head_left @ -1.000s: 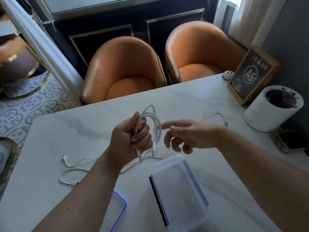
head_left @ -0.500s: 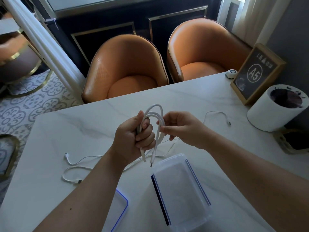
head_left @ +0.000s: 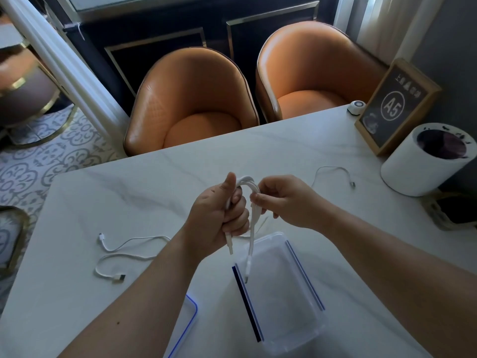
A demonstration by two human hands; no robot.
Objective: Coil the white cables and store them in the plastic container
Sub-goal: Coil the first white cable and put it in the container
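The coiled cable (head_left: 247,181) is white, as are the loose cable (head_left: 139,238) at near left and the thin cable (head_left: 333,167) at far right. The table (head_left: 103,197) is white marble with faint grey veins. The plastic container (head_left: 284,293) is clear with dark blue side strips, and its lid (head_left: 189,319) is blue-rimmed. The left chair (head_left: 191,104) and right chair (head_left: 309,73) are orange. The sign (head_left: 395,107) has a pale wood frame, a dark panel and white "A5". The floor (head_left: 33,171) shows grey scrollwork on pale tiles.

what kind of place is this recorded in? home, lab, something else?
Probably a restaurant or café: a framed sign reading A5, a small white button beside it, and two orange padded chairs at a marble table.
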